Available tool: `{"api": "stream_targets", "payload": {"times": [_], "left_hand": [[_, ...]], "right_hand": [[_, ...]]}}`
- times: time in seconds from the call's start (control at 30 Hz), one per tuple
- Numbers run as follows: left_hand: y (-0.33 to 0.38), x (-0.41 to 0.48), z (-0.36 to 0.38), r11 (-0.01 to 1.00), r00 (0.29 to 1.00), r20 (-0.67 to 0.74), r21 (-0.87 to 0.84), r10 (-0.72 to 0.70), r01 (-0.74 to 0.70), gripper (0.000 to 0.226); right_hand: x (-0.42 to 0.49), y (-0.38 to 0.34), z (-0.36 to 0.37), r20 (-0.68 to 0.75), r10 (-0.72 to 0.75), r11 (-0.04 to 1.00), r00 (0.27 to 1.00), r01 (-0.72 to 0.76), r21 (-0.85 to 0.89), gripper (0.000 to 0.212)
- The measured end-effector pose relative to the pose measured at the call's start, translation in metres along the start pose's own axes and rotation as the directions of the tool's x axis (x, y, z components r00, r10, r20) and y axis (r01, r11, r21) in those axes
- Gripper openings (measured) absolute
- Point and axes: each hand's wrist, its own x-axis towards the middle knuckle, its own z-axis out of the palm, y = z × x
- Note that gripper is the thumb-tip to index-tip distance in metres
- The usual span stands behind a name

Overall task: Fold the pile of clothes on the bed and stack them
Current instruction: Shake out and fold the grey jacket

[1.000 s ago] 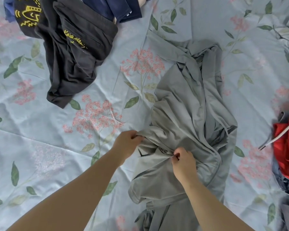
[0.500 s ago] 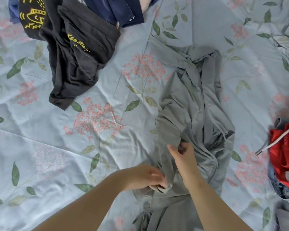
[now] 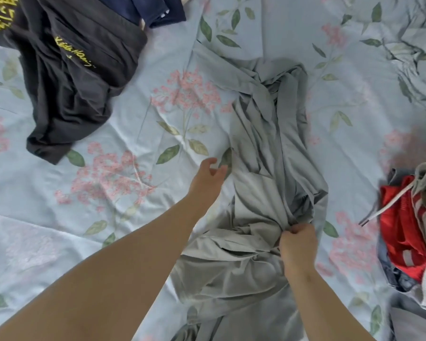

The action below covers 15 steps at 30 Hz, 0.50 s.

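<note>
Grey garment — blue floral sheet

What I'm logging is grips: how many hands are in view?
2. Left hand hovers open beside the grey garment; right hand pinches its folds. None seems hidden.

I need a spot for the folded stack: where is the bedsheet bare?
Widest bare sheet: left of the grey garment, below the black garment. Another patch: upper right, above the red garment, right of the grey garment. Crowded: top left, black garment and navy garment; right edge, the red pile.
</note>
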Motion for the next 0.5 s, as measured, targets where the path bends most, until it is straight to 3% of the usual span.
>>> {"api": "stream_targets", "payload": {"times": [0.1, 0.17, 0.27, 0.4, 0.43, 0.5], "left_hand": [[0.016, 0.010, 0.022, 0.988, 0.991, 0.040, 0.080, 0.130, -0.133, 0.056], [0.024, 0.014, 0.031, 0.962, 0.983, 0.072, 0.207, 0.168, -0.179, 0.057], [0.034, 0.013, 0.028, 0.968, 0.990, -0.008, 0.208, 0.144, -0.139, 0.034], [0.034, -0.002, -0.013, 0.971, 0.981, 0.163, -0.228, 0.104, -0.065, 0.031], [0.031, -0.006, -0.025, 0.974, 0.984, 0.153, -0.221, 0.087, -0.052, 0.032], [0.019, -0.010, -0.044, 0.998, 0.998, 0.014, 0.031, 0.055, -0.055, 0.029]], "right_hand": [[0.001, -0.017, 0.000, -0.060, -0.301, 0.953, 0.952, 0.299, -0.042, 0.014], [0.008, -0.033, 0.005, -0.017, -0.382, 0.924, 0.924, 0.382, 0.014, 0.012], [0.017, -0.051, 0.012, 0.196, -0.346, 0.938, 0.917, 0.341, 0.063, 0.032], [0.030, -0.057, 0.016, 0.259, -0.309, 0.951, 0.915, 0.304, 0.061, 0.023], [0.031, -0.058, 0.018, 0.258, -0.316, 0.949, 0.913, 0.309, 0.068, 0.021], [0.028, -0.061, 0.022, 0.210, -0.343, 0.939, 0.916, 0.342, 0.040, 0.023]]}}
